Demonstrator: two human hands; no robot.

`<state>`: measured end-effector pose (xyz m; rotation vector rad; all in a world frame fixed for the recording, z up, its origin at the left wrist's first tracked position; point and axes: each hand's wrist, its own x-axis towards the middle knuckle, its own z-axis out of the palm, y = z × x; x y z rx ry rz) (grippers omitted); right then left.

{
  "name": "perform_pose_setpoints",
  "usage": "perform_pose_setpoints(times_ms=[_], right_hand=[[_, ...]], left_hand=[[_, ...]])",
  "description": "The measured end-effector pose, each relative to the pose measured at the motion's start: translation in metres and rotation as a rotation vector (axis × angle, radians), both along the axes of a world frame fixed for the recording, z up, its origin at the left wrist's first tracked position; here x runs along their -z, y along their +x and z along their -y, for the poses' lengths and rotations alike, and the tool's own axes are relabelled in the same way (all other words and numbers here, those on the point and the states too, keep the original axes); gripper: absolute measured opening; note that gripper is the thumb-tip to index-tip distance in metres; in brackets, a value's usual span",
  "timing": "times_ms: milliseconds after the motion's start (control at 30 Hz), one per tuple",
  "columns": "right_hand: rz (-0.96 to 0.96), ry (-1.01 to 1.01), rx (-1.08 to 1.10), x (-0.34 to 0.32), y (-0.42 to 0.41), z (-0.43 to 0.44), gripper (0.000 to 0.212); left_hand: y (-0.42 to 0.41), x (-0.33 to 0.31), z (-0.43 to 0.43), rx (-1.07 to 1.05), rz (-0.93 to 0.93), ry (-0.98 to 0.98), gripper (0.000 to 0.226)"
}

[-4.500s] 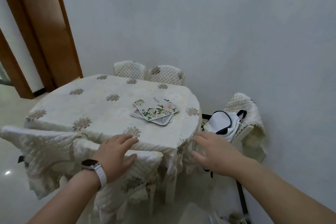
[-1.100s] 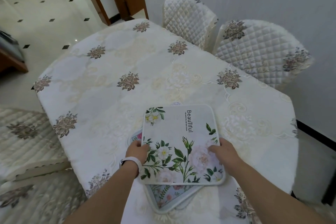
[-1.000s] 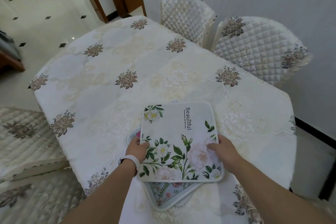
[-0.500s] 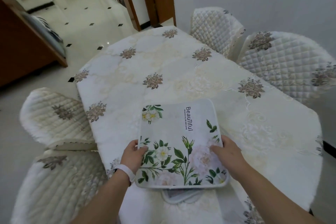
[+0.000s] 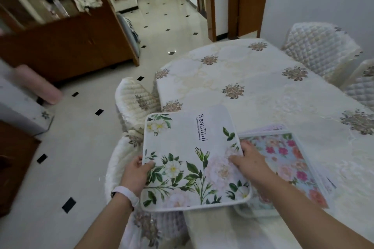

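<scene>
The left hand (image 5: pixel 135 170), with a white wristband (image 5: pixel 123 193), and the right hand (image 5: pixel 249 161) each grasp an opposite side edge of the white floral mat (image 5: pixel 192 155). The mat is held above the near chair (image 5: pixel 114 168) and the table's near edge. Just beside it, a pink-flowered mat (image 5: pixel 289 157) lies on the tablecloth (image 5: pixel 253 91). Beyond stand two quilted chairs (image 5: pixel 317 46) and a wooden cabinet (image 5: pixel 66 46).

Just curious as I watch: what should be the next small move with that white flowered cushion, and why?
Probably lower the cushion onto the quilted chair: left hand and right hand grip its edges, and it hangs past the table edge above that chair.
</scene>
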<state>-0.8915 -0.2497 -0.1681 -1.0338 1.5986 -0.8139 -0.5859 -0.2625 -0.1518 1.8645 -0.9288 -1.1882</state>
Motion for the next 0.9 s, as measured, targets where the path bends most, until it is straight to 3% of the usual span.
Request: perform_pose_setpoints(times_ms=[200, 633, 900], right_hand=[[-0.061, -0.038, -0.053, -0.037, 0.103, 0.011, 0.013], [-0.076, -0.007, -0.238, -0.039, 0.39, 0.026, 0.022], [-0.141, -0.023, -0.413, -0.039, 0.493, 0.068, 0.02]], left_hand=[[0.106, -0.023, -0.005, -0.057, -0.077, -0.062, 0.012], [0.386, 0.004, -0.049, -0.279, -0.277, -0.067, 0.012], [0.47, 0.027, -0.061, -0.468, -0.37, -0.028, 0.013]])
